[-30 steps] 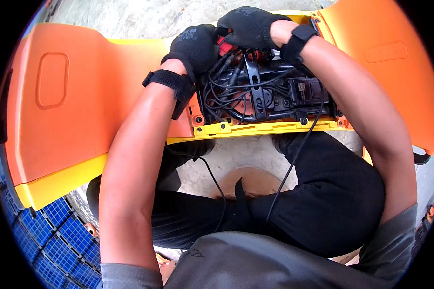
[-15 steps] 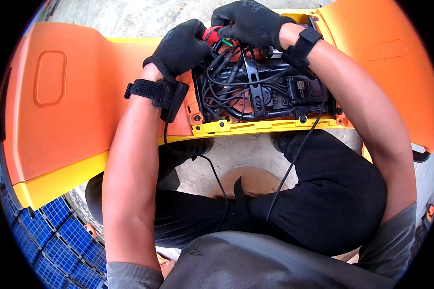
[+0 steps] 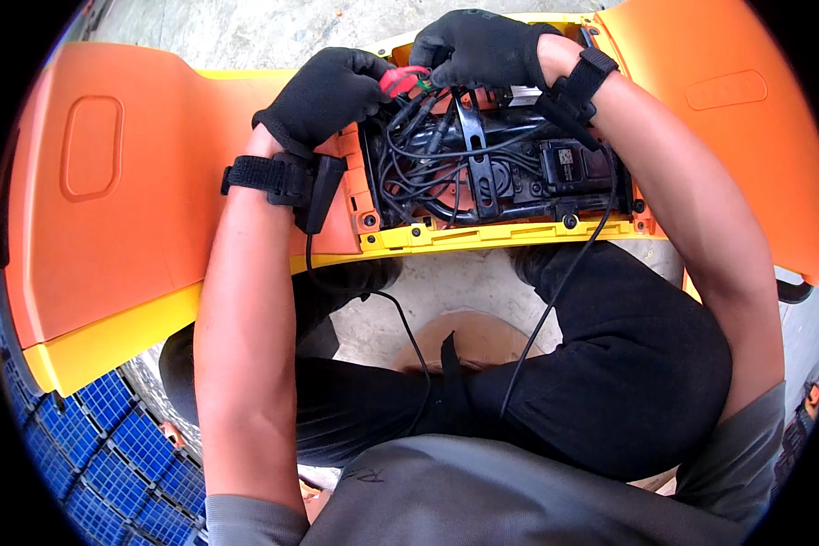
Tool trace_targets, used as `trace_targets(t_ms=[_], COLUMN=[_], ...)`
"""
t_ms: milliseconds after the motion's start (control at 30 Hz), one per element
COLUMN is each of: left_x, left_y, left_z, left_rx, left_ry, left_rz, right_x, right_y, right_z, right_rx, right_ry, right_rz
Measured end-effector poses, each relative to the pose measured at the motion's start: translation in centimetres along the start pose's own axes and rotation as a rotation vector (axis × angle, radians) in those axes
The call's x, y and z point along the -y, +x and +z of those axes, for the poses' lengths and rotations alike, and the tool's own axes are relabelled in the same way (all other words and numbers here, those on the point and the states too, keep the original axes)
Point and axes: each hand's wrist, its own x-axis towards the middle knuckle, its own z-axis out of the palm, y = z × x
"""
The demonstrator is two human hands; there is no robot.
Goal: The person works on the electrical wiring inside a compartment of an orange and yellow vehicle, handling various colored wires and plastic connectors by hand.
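Note:
Both hands wear black gloves and work over the opening of an orange and yellow body panel. A red, strap-like piece spans between them, its exact kind unclear. My left hand is closed, its fingertips at the red piece's left end. My right hand is pinched at the other end, beside a small green part; its fingertips partly hide what they grip. Below them, a bundle of black cables with connectors fills the left side of the opening.
A black slotted metal bracket crosses the opening, next to a black box with a label. A yellow edge runs along the near side. Thin cords hang from both wrist straps. Blue crates stand at lower left.
My left hand has shifted slightly left and down, my right hand slightly right. The gap between them is wider, and more of the red piece shows.

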Motion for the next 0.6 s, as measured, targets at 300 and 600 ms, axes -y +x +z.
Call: trace_targets(t_ms=[300,600], left_x=[0.5,0.5], left_y=[1.0,3.2], left_z=[1.8,2.0], left_rx=[-0.166,-0.065], left_ry=[0.568,0.837], left_rz=[0.268,0.172], right_x=[1.0,0.9], right_y=[-0.9,-1.0], right_z=[0.1,-0.1], right_rx=[0.149,0.139], right_ry=[0.026,0.018], right_rz=[0.041,0.037])
